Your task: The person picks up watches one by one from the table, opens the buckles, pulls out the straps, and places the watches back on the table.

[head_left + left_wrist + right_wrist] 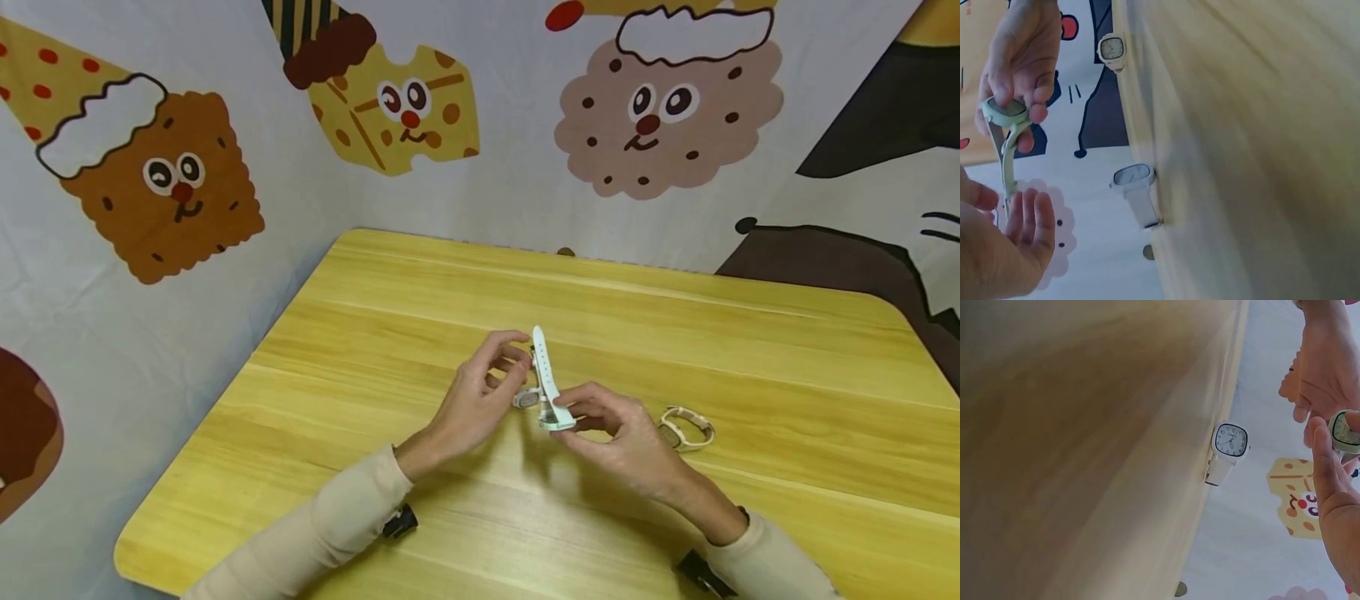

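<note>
Nearest: beige cloth sleeves (330, 517). Above the yellow wood-grain tabletop (420, 300) hung a pale mint, plastic-looking wristwatch (545, 367): left hand (472, 400), at its eight o'clock, pinched the strap (1008, 165); right hand (630, 433), at four, gripped the case (1004, 119). Judged light, strap pliable, dial (1340, 430) scratch-prone; case edges seemed safest.

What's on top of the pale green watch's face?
The right hand rests its thumb on the pale green watch; some dial shows, but the part under the thumb is covered.
</note>
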`<act>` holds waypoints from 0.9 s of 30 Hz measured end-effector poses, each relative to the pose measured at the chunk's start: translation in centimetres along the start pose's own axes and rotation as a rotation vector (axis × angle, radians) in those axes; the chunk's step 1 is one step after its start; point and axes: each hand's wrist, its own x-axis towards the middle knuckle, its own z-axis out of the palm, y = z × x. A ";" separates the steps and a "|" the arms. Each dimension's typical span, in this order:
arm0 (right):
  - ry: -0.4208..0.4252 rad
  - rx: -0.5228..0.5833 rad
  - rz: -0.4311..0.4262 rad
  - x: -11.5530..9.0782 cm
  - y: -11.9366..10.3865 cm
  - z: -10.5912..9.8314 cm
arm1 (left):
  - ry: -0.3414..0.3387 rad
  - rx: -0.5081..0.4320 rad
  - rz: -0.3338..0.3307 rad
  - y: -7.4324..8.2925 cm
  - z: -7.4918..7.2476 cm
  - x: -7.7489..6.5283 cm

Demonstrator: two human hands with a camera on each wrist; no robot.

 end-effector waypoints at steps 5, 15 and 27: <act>-0.009 0.026 0.005 0.0 0.0 -0.1 | -0.058 0.099 0.034 0.4 -0.9 0.0; 0.006 0.062 0.008 0.1 -0.1 0.0 | -0.282 0.205 0.245 0.6 -1.7 -0.1; 0.023 0.039 0.062 -0.1 -0.3 0.3 | -0.352 0.227 0.354 0.0 -1.7 0.2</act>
